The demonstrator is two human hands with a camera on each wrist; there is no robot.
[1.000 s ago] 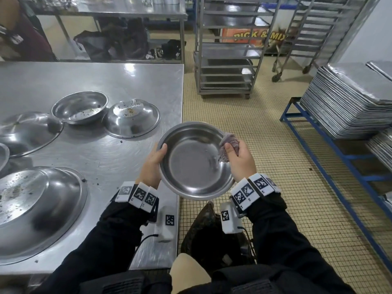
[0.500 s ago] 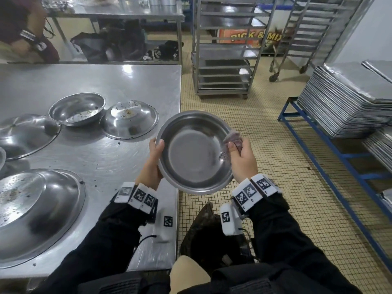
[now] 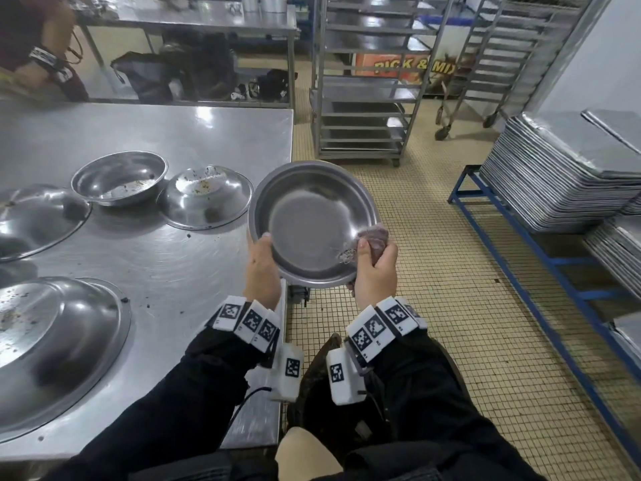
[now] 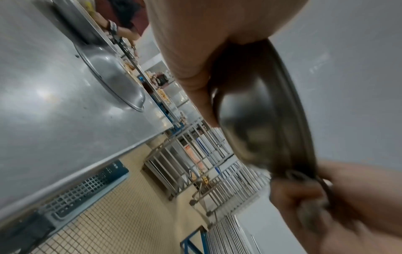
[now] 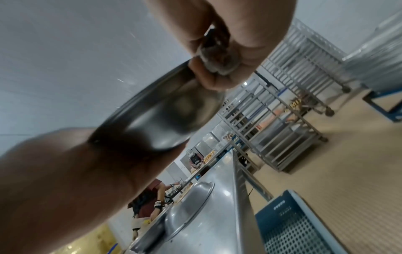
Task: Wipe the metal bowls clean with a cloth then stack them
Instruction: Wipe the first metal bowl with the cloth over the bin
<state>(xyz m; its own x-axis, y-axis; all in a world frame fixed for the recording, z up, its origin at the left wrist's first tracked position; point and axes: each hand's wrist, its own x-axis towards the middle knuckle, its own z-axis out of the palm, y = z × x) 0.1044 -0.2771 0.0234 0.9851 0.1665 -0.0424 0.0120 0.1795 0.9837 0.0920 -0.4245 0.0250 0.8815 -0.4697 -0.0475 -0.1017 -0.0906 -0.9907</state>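
I hold a round metal bowl [image 3: 308,223] tilted toward me, in the air just past the table's right edge. My left hand [image 3: 262,262] grips its left rim, thumb inside. My right hand [image 3: 376,262] pinches a bunched purplish cloth [image 3: 373,237] over the bowl's lower right rim. From the left wrist the bowl's [image 4: 261,111] underside shows, and the right wrist view has the cloth [image 5: 219,60] wrapped in my fingers at the rim of the bowl [image 5: 165,116]. On the table [image 3: 173,272] stand a dirty upright bowl [image 3: 119,177] and a crumb-flecked upturned bowl [image 3: 204,196].
Larger upturned steel bowls lie at the table's left [image 3: 34,216] and front left [image 3: 52,348]. A wheeled rack [image 3: 364,81] stands behind, stacked trays [image 3: 562,168] on a blue frame to the right. A blue crate [image 5: 304,226] sits under the table. Another person [image 3: 31,46] works at the far left.
The bowl has risen and tipped more toward me. My right hand with the cloth slid from the upper right of the rim down to the lower right.
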